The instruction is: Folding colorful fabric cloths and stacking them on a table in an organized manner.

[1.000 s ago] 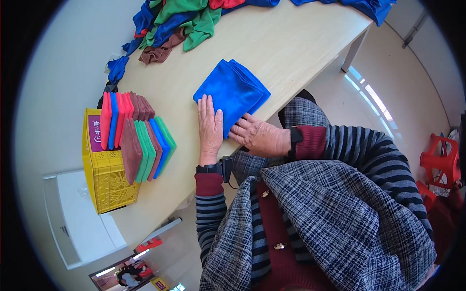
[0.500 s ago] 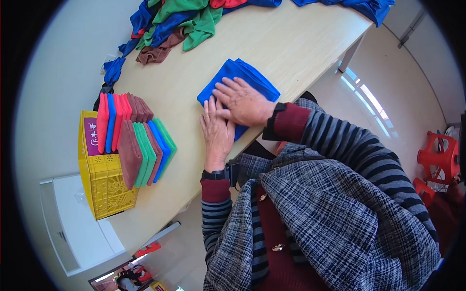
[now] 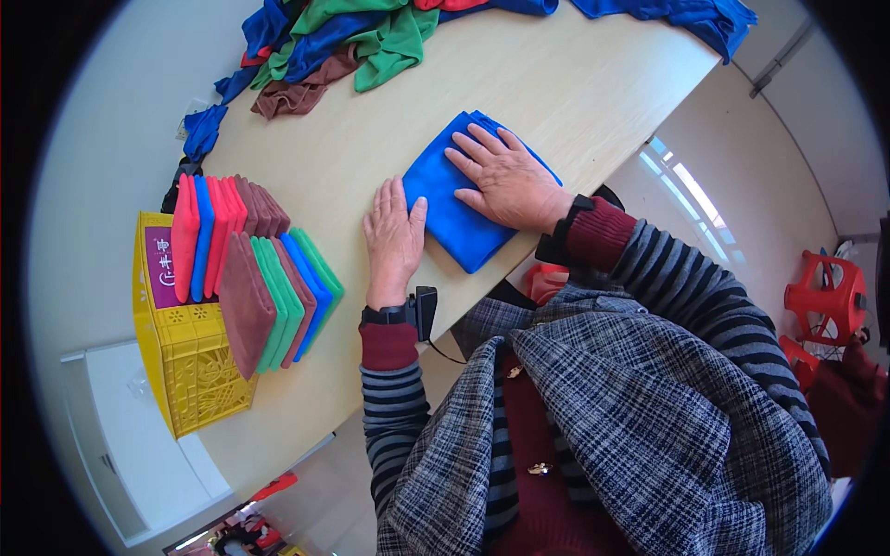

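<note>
A folded blue cloth lies flat on the table near its front edge. My right hand rests palm down on the cloth's right part, fingers stretched and apart. Beside the cloth's left edge, my left hand lies with its fingers extended, the thumb touching or just over the blue fabric. Neither hand grips anything. To the left, a yellow plastic crate holds folded cloths standing in two rows, among them a brown cloth, a green cloth and a red cloth.
A loose heap of crumpled cloths in green, blue, brown and red lies at the table's far side. More blue cloth hangs at the far right corner. Red stools stand on the floor at the right.
My hands have moved apart: the right slid right over the cloth, the left drew back to its left edge. The cloth now lies squarer, with its folded layers closer together.
</note>
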The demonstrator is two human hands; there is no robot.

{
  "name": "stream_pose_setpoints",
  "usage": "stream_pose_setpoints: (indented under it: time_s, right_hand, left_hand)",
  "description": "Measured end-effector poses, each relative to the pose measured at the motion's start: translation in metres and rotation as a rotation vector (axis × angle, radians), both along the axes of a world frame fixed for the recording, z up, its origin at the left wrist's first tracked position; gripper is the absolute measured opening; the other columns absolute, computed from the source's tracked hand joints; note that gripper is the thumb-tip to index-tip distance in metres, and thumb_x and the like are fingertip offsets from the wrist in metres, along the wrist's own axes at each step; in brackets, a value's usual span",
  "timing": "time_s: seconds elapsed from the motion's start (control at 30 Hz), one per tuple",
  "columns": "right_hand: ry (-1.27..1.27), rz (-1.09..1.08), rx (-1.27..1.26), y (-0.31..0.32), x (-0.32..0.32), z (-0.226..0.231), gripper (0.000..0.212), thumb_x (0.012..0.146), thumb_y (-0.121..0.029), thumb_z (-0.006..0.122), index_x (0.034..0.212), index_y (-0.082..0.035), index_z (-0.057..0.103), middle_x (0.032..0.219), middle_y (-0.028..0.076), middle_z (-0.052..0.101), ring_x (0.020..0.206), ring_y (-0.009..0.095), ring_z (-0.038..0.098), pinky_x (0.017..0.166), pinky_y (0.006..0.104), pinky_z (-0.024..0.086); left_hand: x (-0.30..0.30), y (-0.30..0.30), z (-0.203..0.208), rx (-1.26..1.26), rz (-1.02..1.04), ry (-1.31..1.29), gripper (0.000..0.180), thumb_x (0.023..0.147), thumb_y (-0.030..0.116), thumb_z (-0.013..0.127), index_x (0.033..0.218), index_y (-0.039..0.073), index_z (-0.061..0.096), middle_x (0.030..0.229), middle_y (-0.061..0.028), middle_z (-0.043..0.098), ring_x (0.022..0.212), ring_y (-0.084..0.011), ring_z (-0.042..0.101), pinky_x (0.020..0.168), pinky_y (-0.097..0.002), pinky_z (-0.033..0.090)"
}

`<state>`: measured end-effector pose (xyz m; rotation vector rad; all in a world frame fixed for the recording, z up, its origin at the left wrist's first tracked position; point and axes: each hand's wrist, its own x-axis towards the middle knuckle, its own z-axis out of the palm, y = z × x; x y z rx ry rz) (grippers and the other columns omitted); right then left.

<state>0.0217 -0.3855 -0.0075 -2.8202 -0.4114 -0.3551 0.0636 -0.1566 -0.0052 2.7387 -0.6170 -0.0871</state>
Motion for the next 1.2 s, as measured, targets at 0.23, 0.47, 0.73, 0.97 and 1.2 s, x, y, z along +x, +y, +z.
stream_pose_setpoints:
  time_s: [0.23, 0.47, 0.73, 0.97, 1.2]
  right_hand:
    - [-0.022, -0.013, 0.006, -0.005, 0.001, -0.005, 0.061, 0.103, -0.047, 0.042, 0.151, -0.009, 0.044, 0.160, 0.013, 0.036, 0.151, 0.031, 0.026, 0.123, 0.0466, 0.018]
    - [-0.067, 0.029, 0.031, -0.016, 0.004, -0.011, 0.059, 0.103, -0.045, 0.045, 0.150, -0.009, 0.044, 0.159, 0.014, 0.038, 0.149, 0.033, 0.028, 0.122, 0.0454, 0.021]
    - [-0.099, -0.058, -0.044, -0.048, 0.001, -0.003, 0.056, 0.101, -0.038, 0.051, 0.148, -0.006, 0.045, 0.156, 0.017, 0.039, 0.147, 0.038, 0.031, 0.119, 0.0511, 0.025]
    - [0.061, 0.401, 0.269, 0.019, -0.036, 0.021, 0.057, 0.101, -0.038, 0.051, 0.148, -0.005, 0.045, 0.156, 0.017, 0.039, 0.148, 0.036, 0.030, 0.120, 0.0522, 0.023]
    - [-0.044, 0.344, 0.108, 0.001, -0.023, -0.006, 0.059, 0.101, -0.040, 0.050, 0.149, -0.007, 0.044, 0.158, 0.015, 0.039, 0.149, 0.034, 0.029, 0.122, 0.0492, 0.018]
  left_hand:
    - [-0.057, -0.044, 0.016, 0.002, -0.106, -0.226, 0.071, 0.102, 0.045, 0.049, 0.155, 0.001, 0.030, 0.162, -0.0188, 0.028, 0.150, -0.0374, 0.024, 0.120, -0.0565, 0.018]
    - [-0.107, -0.043, 0.001, 0.030, -0.044, -0.211, 0.072, 0.098, 0.036, 0.058, 0.155, 0.003, 0.031, 0.162, -0.0168, 0.027, 0.150, -0.0350, 0.025, 0.120, -0.0552, 0.020]
    - [-0.121, -0.046, 0.010, 0.055, 0.003, -0.241, 0.070, 0.094, 0.026, 0.064, 0.153, 0.002, 0.035, 0.161, -0.0166, 0.031, 0.147, -0.0346, 0.031, 0.120, -0.0546, 0.023]
    - [-0.125, -0.050, -0.006, 0.014, 0.067, -0.308, 0.069, 0.090, 0.023, 0.067, 0.149, -0.001, 0.040, 0.159, -0.0176, 0.034, 0.147, -0.0345, 0.032, 0.120, -0.0541, 0.025]
    - [-0.128, -0.055, -0.003, 0.096, 0.092, -0.291, 0.064, 0.091, 0.022, 0.066, 0.146, 0.000, 0.044, 0.157, -0.0173, 0.037, 0.147, -0.0331, 0.033, 0.120, -0.0511, 0.026]
